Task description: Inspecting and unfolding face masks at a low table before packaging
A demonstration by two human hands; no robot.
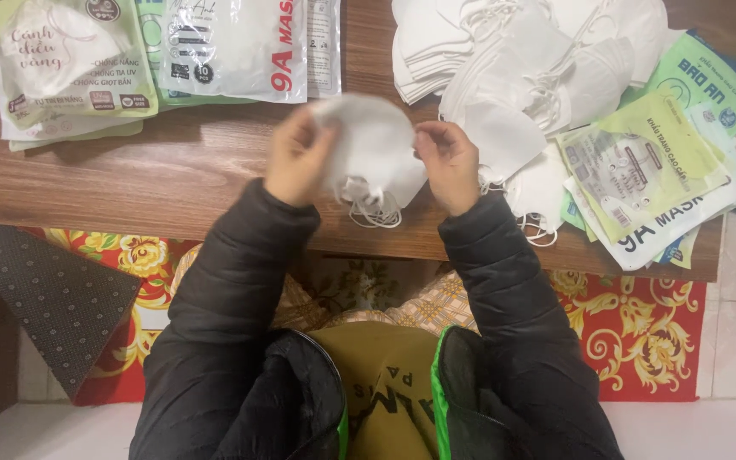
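Head view shows your left hand [298, 158] and right hand [448, 162] pinching opposite edges of a white mask stack [374, 153] just above the desk's [172, 175] near edge, loops dangling free. Loose masks [521, 60] and flat bags [649, 162] sit toward the right corner within reach. Your fingertips hide behind the stack; its count is unclear.

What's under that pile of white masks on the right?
The mask pile lies on the wooden table and overlaps flat packets at its right. Whatever lies beneath the pile's middle is covered.
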